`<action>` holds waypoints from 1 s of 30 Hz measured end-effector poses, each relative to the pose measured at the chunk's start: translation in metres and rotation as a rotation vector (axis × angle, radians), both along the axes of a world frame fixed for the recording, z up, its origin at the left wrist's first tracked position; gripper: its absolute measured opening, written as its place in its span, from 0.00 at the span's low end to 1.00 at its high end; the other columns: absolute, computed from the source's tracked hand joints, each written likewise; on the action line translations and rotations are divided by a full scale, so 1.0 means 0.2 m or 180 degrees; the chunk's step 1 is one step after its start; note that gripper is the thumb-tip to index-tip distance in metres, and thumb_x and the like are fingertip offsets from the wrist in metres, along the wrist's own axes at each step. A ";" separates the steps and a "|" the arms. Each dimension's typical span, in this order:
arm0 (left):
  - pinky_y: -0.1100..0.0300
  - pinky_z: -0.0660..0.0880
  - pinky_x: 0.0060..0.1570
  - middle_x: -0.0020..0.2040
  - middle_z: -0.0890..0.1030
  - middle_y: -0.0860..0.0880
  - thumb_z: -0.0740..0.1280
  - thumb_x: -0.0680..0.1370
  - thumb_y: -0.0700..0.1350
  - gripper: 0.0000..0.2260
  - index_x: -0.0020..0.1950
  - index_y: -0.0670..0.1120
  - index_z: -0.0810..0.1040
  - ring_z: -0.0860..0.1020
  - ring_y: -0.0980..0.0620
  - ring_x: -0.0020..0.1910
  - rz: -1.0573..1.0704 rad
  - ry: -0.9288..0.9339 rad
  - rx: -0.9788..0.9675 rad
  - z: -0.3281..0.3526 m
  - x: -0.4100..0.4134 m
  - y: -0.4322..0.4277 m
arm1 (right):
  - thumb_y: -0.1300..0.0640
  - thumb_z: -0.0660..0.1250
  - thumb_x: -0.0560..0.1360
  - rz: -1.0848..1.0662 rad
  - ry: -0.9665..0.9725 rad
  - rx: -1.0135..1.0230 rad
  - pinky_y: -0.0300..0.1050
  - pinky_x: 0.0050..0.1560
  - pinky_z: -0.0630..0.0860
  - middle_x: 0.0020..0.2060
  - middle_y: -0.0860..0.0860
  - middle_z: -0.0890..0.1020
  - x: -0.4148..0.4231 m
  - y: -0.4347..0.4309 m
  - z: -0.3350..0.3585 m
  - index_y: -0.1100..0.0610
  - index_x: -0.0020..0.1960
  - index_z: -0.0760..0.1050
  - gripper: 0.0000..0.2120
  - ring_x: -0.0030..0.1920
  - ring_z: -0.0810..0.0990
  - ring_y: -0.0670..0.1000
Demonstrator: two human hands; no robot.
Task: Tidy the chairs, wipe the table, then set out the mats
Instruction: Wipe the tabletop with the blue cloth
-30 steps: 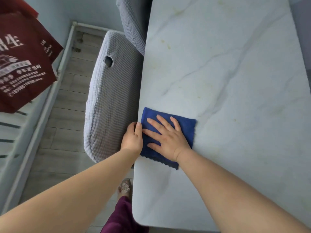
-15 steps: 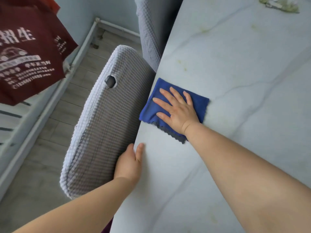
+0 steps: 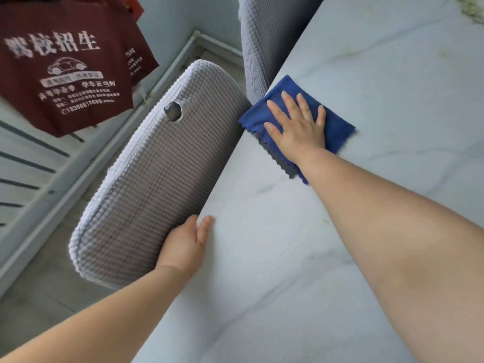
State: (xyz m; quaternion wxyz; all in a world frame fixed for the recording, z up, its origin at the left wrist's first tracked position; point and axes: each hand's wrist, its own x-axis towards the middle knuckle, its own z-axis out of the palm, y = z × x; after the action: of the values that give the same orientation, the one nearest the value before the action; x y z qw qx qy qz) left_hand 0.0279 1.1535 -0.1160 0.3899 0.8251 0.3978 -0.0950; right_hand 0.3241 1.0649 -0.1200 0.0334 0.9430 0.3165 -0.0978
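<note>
A blue cloth lies flat on the white marble table at its left edge. My right hand presses down on the cloth with fingers spread. My left hand grips the table's left edge, thumb on top, fingers hidden underneath. A chair with a grey waffle-knit cover is tucked against that edge beside my left hand. A second covered chair stands further along, just beyond the cloth.
A dark red bag with white print hangs at the upper left above white rails. Some greenish crumbs lie on the table at the far right top. Grey floor shows at the left.
My right hand has slid the blue cloth away from me along the table's left edge. My left hand has stayed on the edge, now well behind the cloth.
</note>
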 end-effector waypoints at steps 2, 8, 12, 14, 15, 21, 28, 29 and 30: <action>0.52 0.73 0.39 0.35 0.76 0.47 0.50 0.79 0.61 0.23 0.40 0.44 0.70 0.74 0.49 0.35 -0.0017 0.0008 0.0056 -0.01 0.00 0.00 | 0.36 0.42 0.80 -0.0003 0.0018 0.0011 0.66 0.73 0.42 0.78 0.43 0.45 -0.10 -0.04 0.01 0.38 0.77 0.47 0.27 0.78 0.43 0.52; 0.54 0.66 0.35 0.34 0.75 0.48 0.51 0.80 0.60 0.21 0.38 0.46 0.68 0.73 0.48 0.34 -0.0028 -0.0069 0.0151 -0.02 -0.01 -0.01 | 0.35 0.42 0.79 0.0073 0.0081 0.0053 0.65 0.73 0.40 0.79 0.44 0.45 -0.56 -0.23 0.01 0.38 0.77 0.45 0.27 0.78 0.43 0.52; 0.53 0.69 0.39 0.39 0.77 0.45 0.51 0.81 0.59 0.21 0.45 0.43 0.70 0.76 0.42 0.41 -0.0111 -0.0153 0.0226 -0.04 -0.03 0.00 | 0.35 0.42 0.78 0.0055 0.0048 0.0100 0.64 0.73 0.41 0.79 0.44 0.48 -0.96 -0.36 0.00 0.38 0.77 0.47 0.28 0.78 0.44 0.52; 0.52 0.70 0.41 0.44 0.78 0.43 0.51 0.81 0.58 0.19 0.53 0.43 0.71 0.77 0.40 0.44 -0.0110 -0.0283 0.0190 -0.05 -0.05 0.00 | 0.35 0.42 0.77 0.0030 -0.0003 0.0169 0.64 0.73 0.43 0.78 0.45 0.52 -1.16 -0.42 -0.01 0.38 0.77 0.51 0.28 0.78 0.48 0.53; 0.51 0.72 0.43 0.47 0.79 0.41 0.52 0.81 0.56 0.19 0.59 0.43 0.70 0.77 0.39 0.46 -0.0085 -0.0352 0.0213 -0.06 -0.04 0.01 | 0.35 0.43 0.77 0.0030 0.0012 0.0210 0.65 0.73 0.45 0.78 0.45 0.54 -1.23 -0.44 -0.02 0.38 0.76 0.53 0.28 0.78 0.50 0.53; 0.48 0.72 0.55 0.68 0.70 0.44 0.54 0.81 0.52 0.22 0.74 0.49 0.58 0.75 0.40 0.58 -0.0704 -0.0659 0.0681 -0.05 -0.16 -0.04 | 0.35 0.49 0.76 0.0164 0.0004 0.0296 0.67 0.72 0.49 0.77 0.47 0.58 -1.84 -0.62 -0.03 0.40 0.75 0.59 0.28 0.77 0.55 0.56; 0.45 0.42 0.74 0.79 0.49 0.47 0.50 0.81 0.50 0.21 0.75 0.54 0.56 0.46 0.45 0.78 -0.1774 -0.0415 0.1685 -0.06 -0.28 -0.13 | 0.33 0.54 0.76 0.1681 0.0421 0.0205 0.68 0.72 0.45 0.78 0.46 0.57 -2.33 -0.96 -0.03 0.38 0.75 0.57 0.29 0.78 0.52 0.55; 0.45 0.40 0.74 0.79 0.48 0.48 0.49 0.81 0.52 0.22 0.76 0.54 0.56 0.44 0.46 0.78 -0.1971 -0.0369 0.1698 -0.06 -0.29 -0.14 | 0.33 0.55 0.76 0.1927 0.0461 0.0170 0.67 0.72 0.44 0.78 0.45 0.56 -2.32 -1.01 -0.03 0.37 0.75 0.57 0.29 0.78 0.51 0.54; 0.45 0.39 0.74 0.79 0.49 0.49 0.48 0.81 0.55 0.23 0.76 0.54 0.55 0.44 0.46 0.78 -0.2171 -0.0364 0.1707 -0.06 -0.29 -0.15 | 0.33 0.55 0.76 0.2121 0.0505 0.0126 0.66 0.73 0.43 0.78 0.44 0.56 -2.30 -1.06 -0.03 0.36 0.75 0.56 0.29 0.78 0.50 0.53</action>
State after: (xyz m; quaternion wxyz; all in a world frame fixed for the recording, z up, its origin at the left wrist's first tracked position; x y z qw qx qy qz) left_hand -0.0305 1.1240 -0.1286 0.1295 0.9852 0.0908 -0.0658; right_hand -0.1366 0.8525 -0.1251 0.0206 0.7777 0.6105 -0.1485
